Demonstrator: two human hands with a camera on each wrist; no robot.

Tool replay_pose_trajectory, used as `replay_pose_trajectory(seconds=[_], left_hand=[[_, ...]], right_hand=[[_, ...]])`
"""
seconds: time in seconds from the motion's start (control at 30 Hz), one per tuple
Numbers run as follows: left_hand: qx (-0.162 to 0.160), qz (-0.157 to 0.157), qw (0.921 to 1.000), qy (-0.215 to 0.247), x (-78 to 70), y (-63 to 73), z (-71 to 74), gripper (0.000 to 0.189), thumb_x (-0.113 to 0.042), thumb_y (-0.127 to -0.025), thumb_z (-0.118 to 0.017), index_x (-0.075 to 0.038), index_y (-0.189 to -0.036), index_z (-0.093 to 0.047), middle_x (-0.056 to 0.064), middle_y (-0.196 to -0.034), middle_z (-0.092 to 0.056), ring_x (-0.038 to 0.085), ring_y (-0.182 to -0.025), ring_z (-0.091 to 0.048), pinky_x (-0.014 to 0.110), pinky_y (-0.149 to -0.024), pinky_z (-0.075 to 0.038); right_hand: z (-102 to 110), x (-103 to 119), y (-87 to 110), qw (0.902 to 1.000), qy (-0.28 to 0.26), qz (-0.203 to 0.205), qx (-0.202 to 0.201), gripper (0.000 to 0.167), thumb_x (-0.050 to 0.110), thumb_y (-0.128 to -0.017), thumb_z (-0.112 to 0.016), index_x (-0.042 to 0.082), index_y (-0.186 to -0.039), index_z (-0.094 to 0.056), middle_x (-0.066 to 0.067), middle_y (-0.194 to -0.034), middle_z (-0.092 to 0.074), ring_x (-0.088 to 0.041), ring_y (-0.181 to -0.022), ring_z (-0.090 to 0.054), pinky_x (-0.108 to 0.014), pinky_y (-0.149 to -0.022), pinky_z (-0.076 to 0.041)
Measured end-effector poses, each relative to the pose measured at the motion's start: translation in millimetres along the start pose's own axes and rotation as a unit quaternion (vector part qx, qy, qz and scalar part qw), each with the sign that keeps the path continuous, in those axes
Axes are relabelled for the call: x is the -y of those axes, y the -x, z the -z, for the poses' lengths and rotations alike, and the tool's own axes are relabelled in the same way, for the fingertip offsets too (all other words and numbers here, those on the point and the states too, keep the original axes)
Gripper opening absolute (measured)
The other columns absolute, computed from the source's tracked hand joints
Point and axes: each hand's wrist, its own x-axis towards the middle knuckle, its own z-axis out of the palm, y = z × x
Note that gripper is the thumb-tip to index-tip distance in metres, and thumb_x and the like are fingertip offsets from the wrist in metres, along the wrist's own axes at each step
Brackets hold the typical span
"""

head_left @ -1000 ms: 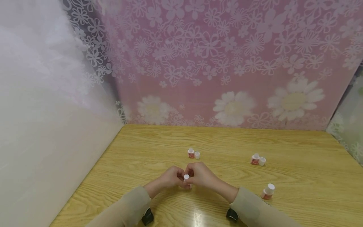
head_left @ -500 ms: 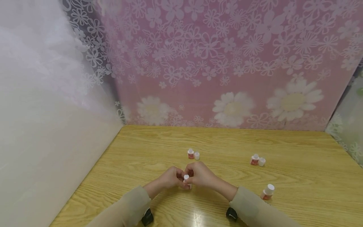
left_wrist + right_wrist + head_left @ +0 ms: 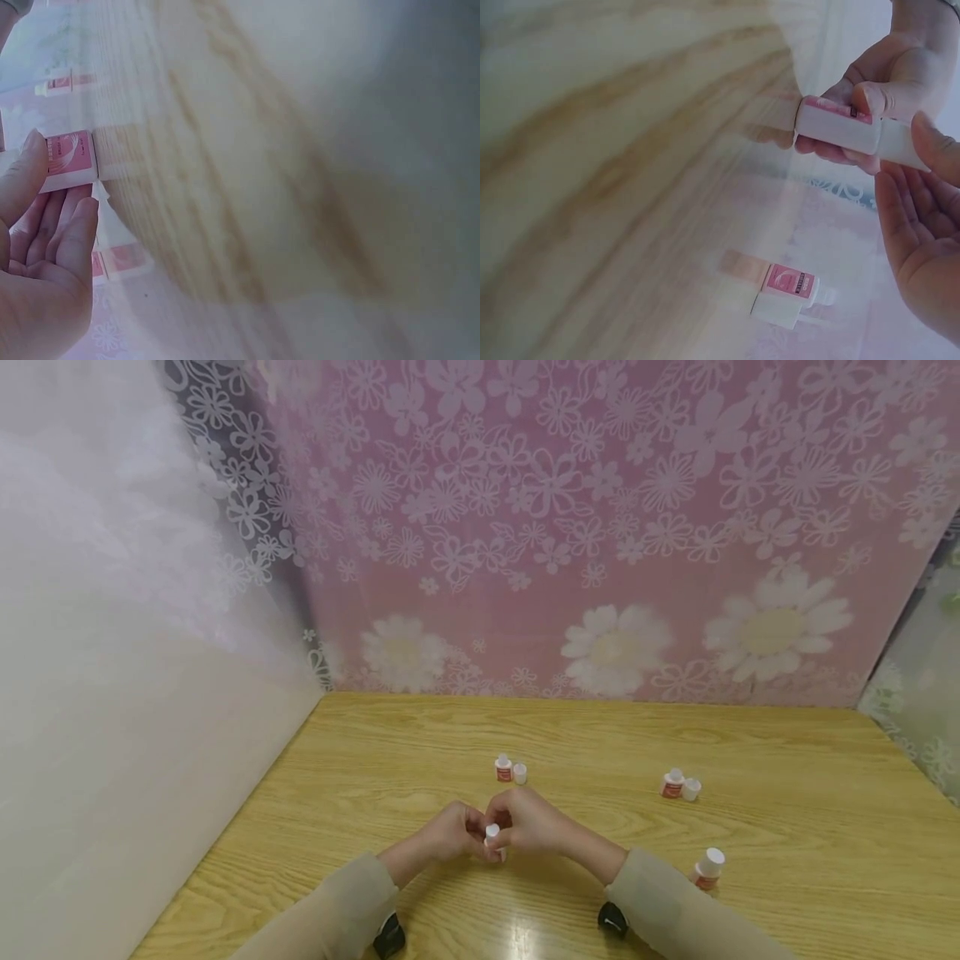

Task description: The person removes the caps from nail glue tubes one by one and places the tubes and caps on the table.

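Between both hands, low over the near middle of the table, is a small white bottle with a pink label. My left hand grips the bottle's body, its thumb lying along the label in the left wrist view. The white cap is pinched by my right hand, thumb on one side and fingers on the other. In the right wrist view the cap sits on the bottle's neck. From the head view, fingers hide most of the body and only the white top shows.
Beyond the hands stands an uncapped bottle with its cap beside it. Another uncapped bottle and its cap are farther right. A capped bottle stands by the right sleeve. Patterned curtains back the wooden table.
Both hands keep their place on the bottle and cap with hardly any visible motion. The whole head view has shifted very slightly.
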Motion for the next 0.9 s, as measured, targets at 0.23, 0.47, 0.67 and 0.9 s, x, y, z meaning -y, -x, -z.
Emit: replay_pose_trajectory(seconds=[0.23,0.47,0.67,0.9], left_hand=[[0.0,0.001,1.0,0.006,-1.4,-0.2,-1.5,0.014,0.01,-0.066,-0.071,0.011,-0.079,-0.064,0.014,-0.071,-0.065,0.006,-0.062,-0.053,0.02,-0.054,-0.042],[-0.001,0.008,0.9999,-0.01,-18.3,7.1,-3.8,0.014,0.011,-0.067,-0.069,0.011,-0.08,-0.065,0.016,-0.075,-0.065,0.006,-0.063,-0.053,0.022,-0.055,-0.042],[-0.007,0.013,0.9998,-0.014,-9.2,2.6,-3.1,0.014,0.009,-0.067,-0.071,0.009,-0.08,-0.066,0.016,-0.073,-0.065,0.006,-0.061,-0.053,0.02,-0.053,-0.041],[-0.012,0.006,0.9988,-0.046,-5.8,0.0,-3.2,0.013,0.004,-0.065,-0.075,0.006,-0.076,-0.067,0.012,-0.07,-0.065,0.005,-0.06,-0.053,0.02,-0.054,-0.041]], right_hand=[[3.4,-3.5,-2.1,0.9995,-0.015,0.003,0.027,0.014,-0.001,-0.069,-0.073,0.006,-0.071,-0.06,0.006,-0.066,-0.056,-0.002,-0.061,-0.05,-0.02,-0.056,-0.044],[5.3,-9.5,-3.6,0.9983,-0.032,0.02,0.044,0.014,-0.002,-0.069,-0.072,0.005,-0.073,-0.061,0.005,-0.068,-0.057,-0.004,-0.062,-0.049,-0.021,-0.057,-0.044],[3.9,-9.3,-0.6,0.9974,-0.061,-0.006,0.036,0.013,-0.003,-0.07,-0.071,0.006,-0.075,-0.062,0.005,-0.071,-0.058,-0.004,-0.069,-0.055,-0.021,-0.062,-0.046],[-1.2,0.0,6.5,0.9994,-0.017,-0.01,-0.028,0.014,0.001,-0.069,-0.071,0.006,-0.073,-0.058,0.006,-0.067,-0.059,-0.003,-0.064,-0.054,-0.02,-0.058,-0.045]])
